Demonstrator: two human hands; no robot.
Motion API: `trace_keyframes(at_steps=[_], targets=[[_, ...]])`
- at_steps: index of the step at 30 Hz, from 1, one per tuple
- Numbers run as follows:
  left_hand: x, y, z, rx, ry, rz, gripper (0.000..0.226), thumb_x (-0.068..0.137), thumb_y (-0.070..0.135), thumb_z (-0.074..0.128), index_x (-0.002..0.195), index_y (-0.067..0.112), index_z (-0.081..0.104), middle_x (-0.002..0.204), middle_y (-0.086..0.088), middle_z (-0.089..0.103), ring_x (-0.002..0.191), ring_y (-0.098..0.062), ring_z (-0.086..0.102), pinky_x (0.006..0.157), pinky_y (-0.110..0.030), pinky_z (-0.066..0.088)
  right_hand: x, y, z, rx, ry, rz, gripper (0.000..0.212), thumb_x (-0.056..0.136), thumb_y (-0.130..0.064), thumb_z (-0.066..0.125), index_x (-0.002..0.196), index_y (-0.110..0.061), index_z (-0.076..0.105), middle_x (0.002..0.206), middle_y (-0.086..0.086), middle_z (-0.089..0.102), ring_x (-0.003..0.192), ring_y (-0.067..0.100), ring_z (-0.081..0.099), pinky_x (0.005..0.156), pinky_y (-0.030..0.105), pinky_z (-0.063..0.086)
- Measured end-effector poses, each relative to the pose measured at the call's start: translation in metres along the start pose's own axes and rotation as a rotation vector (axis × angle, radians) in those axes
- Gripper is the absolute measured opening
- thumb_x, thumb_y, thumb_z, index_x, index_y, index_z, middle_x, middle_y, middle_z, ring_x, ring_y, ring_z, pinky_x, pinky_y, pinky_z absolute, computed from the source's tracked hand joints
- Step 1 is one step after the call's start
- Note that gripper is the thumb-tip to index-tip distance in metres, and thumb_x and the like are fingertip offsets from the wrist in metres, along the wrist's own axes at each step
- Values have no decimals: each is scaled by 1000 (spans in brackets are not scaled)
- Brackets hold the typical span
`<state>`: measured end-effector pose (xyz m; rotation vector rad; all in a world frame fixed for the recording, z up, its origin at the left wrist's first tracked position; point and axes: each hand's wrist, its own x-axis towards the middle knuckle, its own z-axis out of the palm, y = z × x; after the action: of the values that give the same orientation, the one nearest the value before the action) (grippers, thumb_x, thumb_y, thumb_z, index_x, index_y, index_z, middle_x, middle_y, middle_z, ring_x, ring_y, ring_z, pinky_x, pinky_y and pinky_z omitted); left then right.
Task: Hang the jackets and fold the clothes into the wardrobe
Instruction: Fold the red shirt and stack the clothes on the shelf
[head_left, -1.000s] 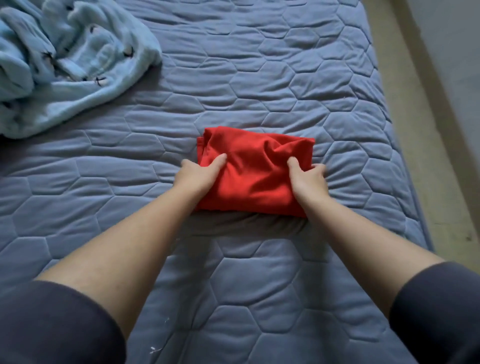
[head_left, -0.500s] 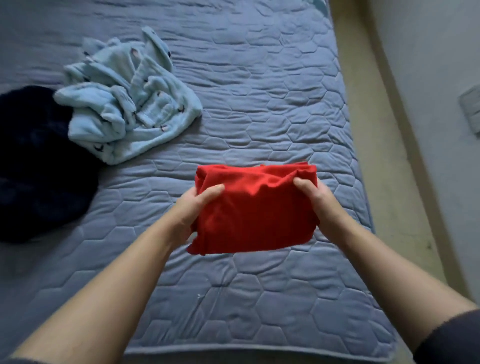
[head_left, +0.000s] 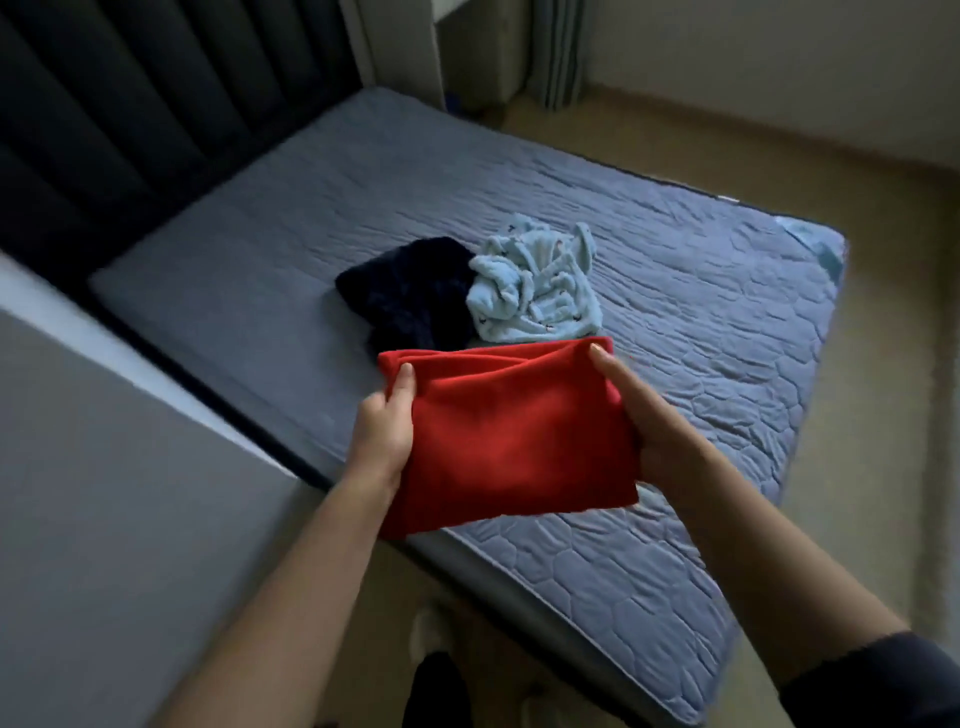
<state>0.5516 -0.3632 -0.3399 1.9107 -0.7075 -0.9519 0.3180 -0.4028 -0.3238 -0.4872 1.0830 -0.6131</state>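
Your camera rides on your head and faces forward and down, from well above the mattress (head_left: 701, 291). Your left hand (head_left: 384, 431) and right hand (head_left: 660, 436), holding the red cloth (head_left: 514, 441), sit close at mid-frame. The headboard (head_left: 104, 130) lies upper left, with the floor (head_left: 753, 130) beyond.

A quilted blue-grey mattress (head_left: 675, 291) filled the middle of the room, stitched in hexagons. Behind it stood a dark padded headboard (head_left: 130, 104) with upright channels. Beige floor (head_left: 779, 156) ran round the far side up to a pale wall (head_left: 779, 47). What looked like a grey curtain (head_left: 558, 52) hung in the far corner. A flat grey panel (head_left: 104, 493) crowded the near left. The light was dim and soft.
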Motion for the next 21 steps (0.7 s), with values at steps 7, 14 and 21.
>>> trace_keyframes(at_steps=[7, 14, 21], targets=[[-158, -8, -198, -554, 2, -188, 43, 83, 51, 61, 108, 16, 69, 100, -6, 74, 92, -22, 71, 71, -29, 56, -88, 44, 151, -428, -392, -159, 29, 83, -1, 63, 104, -21, 64, 83, -1, 75, 71, 12, 70, 60, 26, 58], [-315, -77, -363, -452, 667, -36, 14, 85, 24, 68, 97, 17, 69, 90, 0, 75, 79, -13, 71, 67, -21, 53, -162, 143, 336, -704, -802, -75, 14, 90, -12, 60, 104, -12, 64, 85, 8, 74, 72, 21, 71, 60, 32, 59], [-513, -171, -497, -380, 1206, -114, 19, 90, 38, 60, 102, 24, 65, 97, 3, 70, 93, -18, 65, 81, -31, 49, -299, 319, 486, -926, -1236, 60, 23, 86, -23, 64, 106, -12, 64, 94, 9, 75, 83, 24, 72, 61, 32, 59]])
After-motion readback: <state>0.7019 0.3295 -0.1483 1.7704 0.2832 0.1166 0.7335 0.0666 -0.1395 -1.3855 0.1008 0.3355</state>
